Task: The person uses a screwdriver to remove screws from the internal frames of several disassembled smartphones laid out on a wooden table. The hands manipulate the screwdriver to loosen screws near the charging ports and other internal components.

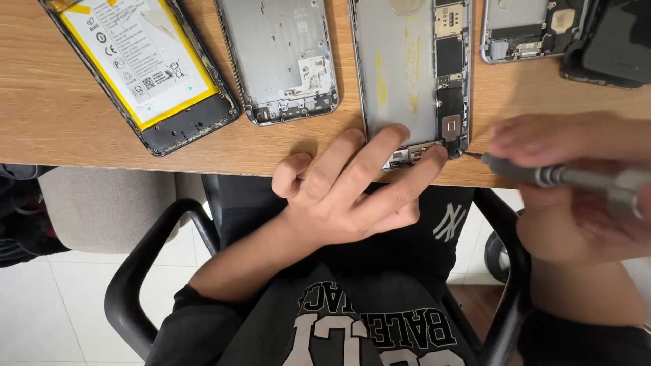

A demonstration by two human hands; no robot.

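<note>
A: Left hand [339, 196] grip? Flat, holding nothing, fingertips pinning the opened phone shell [410, 68] at the desk [41, 122] edge, centre frame.

B: And the right hand [576, 183], right of frame, is wrapped around a grey screwdriver [542, 175], tip at the shell's lower corner. Seemingly unscrewing; seating the tip squarely matters.

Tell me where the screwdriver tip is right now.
The screwdriver is in the right hand; its tip meets the lower right corner of the opened phone under the left hand.

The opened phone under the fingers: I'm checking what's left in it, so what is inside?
Inside the opened phone: a bare grey plate and a dark circuit board strip along one side. The left hand covers its bottom edge, hiding parts there.
</note>
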